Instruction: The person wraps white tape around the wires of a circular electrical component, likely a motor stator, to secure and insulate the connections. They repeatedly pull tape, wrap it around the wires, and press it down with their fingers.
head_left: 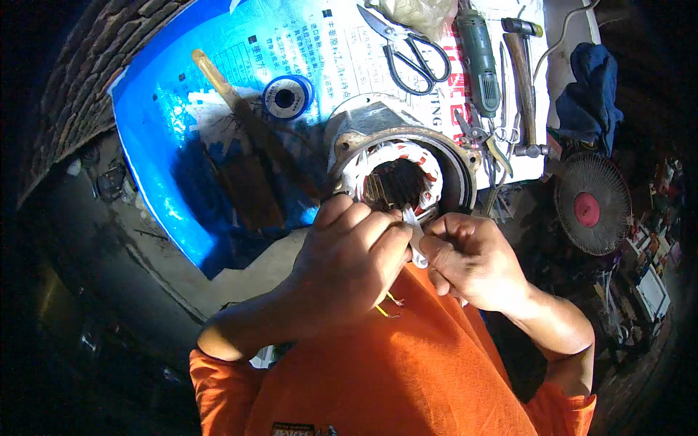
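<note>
An electric motor's housing (465, 163) lies with its open end facing me. Inside it sits the ring of stator windings (358, 166), bound in white with reddish bits showing. At the ring's near edge, a white strip of tape (417, 251) hangs between my hands. My right hand (472, 263) pinches it between thumb and fingers. My left hand (356, 254) is closed against the near left of the ring, its fingertips beside the strip; what it grips is hidden. Thin yellow-green wires (385, 311) stick out below my left hand.
Left of the motor, a blue printed sheet (174, 211) bears a wire spool (286, 98), a long wooden stick (218, 76) and a dark block (251, 189). Beyond lie scissors (411, 58), a green power tool (476, 65), a hammer (520, 87) and pliers (498, 156). A fan (590, 207) stands right.
</note>
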{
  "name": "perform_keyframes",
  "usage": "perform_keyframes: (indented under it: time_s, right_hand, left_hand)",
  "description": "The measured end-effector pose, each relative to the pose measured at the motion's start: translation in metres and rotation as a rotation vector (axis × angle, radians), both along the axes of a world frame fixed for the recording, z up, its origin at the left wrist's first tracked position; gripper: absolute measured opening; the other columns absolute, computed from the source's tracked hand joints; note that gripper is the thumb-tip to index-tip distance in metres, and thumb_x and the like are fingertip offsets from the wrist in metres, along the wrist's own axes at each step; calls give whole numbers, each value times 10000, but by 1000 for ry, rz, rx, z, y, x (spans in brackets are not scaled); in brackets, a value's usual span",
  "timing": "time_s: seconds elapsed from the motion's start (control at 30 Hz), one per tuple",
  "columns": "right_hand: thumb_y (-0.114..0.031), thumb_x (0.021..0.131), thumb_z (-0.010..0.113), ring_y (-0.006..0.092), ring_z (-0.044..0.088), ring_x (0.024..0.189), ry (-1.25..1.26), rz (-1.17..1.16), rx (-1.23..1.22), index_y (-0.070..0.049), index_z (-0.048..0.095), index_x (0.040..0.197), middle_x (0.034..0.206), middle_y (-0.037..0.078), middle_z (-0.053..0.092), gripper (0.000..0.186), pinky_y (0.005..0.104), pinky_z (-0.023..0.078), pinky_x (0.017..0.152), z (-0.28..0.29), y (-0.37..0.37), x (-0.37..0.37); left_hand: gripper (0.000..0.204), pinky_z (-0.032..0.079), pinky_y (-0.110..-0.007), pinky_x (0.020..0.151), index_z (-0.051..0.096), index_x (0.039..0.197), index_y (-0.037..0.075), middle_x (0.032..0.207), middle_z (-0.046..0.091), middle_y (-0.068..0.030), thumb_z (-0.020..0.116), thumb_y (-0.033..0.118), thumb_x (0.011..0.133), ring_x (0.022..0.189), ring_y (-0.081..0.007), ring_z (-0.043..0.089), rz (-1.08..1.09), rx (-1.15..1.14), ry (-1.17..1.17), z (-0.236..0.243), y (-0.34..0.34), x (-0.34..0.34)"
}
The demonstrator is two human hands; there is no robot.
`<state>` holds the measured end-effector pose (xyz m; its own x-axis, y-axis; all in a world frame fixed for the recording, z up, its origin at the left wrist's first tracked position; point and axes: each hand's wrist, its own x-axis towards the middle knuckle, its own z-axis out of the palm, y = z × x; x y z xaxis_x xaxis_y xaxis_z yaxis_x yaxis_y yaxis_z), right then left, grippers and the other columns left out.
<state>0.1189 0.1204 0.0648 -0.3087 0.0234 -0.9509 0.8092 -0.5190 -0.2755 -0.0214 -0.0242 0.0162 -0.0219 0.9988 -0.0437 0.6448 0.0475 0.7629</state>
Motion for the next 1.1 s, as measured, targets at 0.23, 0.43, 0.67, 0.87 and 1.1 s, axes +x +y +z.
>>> perform_keyframes:
  time_s: [0.23, 0.43, 0.67, 0.87, 1.1]
  right_hand:
    - [69, 823, 541, 47, 450, 603, 461, 141, 294, -4, 530, 742, 627, 1, 478, 109, 252, 352, 511, 18, -17, 13]
    - [-6, 828, 632, 86, 512, 608, 393, 61, 245, -11, 586, 781, 652, 62, 555, 65, 297, 447, 553, 4, -22, 43]
    - [-11, 875, 641, 56, 547, 746, 612, -81, 512, -23, 619, 847, 765, -5, 580, 37, 250, 438, 634, -5, -33, 56]
    - [-22, 926, 594, 71, 560, 794, 455, -433, 170, -13, 638, 922, 885, 0, 647, 45, 240, 455, 720, -12, -5, 51]
    - [-78, 973, 615, 59, 547, 776, 521, -327, 288, -12, 643, 922, 850, -16, 635, 88, 228, 455, 720, -7, -3, 41]
  left_hand:
    - [130, 416, -383, 806, 665, 876, 62, 821, 576, -53, 622, 150, 791, 790, -226, 552, -44, -5, 138, -3, 1, 4]
    - [57, 446, -412, 700, 609, 789, 89, 779, 526, -58, 637, 136, 775, 765, -253, 557, -119, -100, 183, 0, 10, 3]
    - [130, 473, -444, 664, 566, 852, 75, 785, 556, -94, 689, 113, 830, 732, -306, 591, -49, -1, 76, -8, 5, 3]
    - [141, 494, -447, 673, 591, 869, 83, 777, 578, -92, 715, 147, 851, 756, -319, 621, -26, -21, 137, -8, 6, 6]
    - [154, 517, -451, 623, 622, 885, 69, 737, 651, -128, 728, 162, 824, 674, -336, 658, 64, -47, 34, 1, 16, 6]
